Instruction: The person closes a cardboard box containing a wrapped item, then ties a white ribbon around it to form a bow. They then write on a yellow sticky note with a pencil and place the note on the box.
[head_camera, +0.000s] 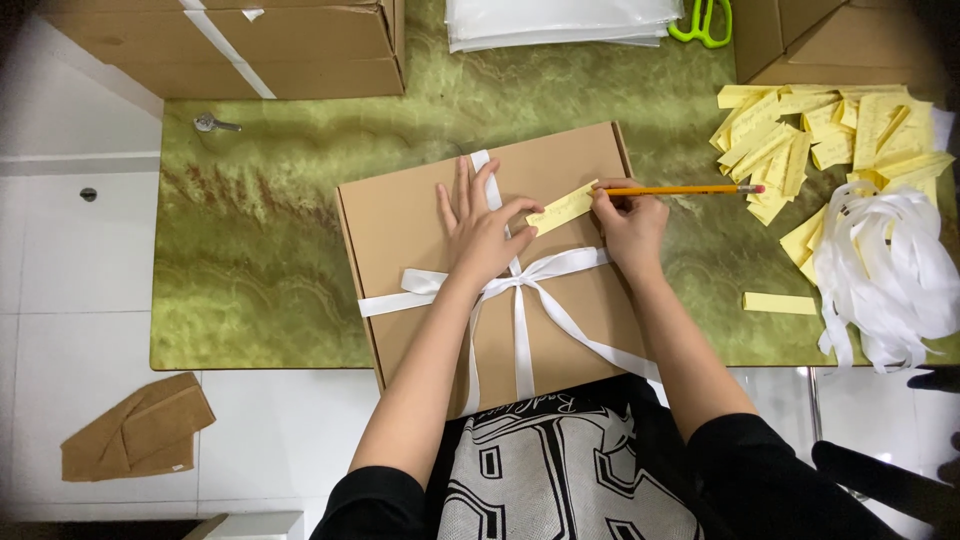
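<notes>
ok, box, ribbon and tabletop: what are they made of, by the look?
Box: looks like brown cardboard, matte, with crisp folded edges. Ribbon: white, probably satin fabric; it has a slight sheen and is tied in a soft bow. Tabletop: glossy green with marble-like veining; stone or a printed laminate, can't tell which.

1. Lying flat at the near edge of the green surface (250, 260): flat brown cardboard box (420, 215), tied with white ribbon (520, 300).
2. Resting on the box: yellow paper strip (562, 208).
3. Pointing at the strip: orange pencil (680, 189).
</notes>
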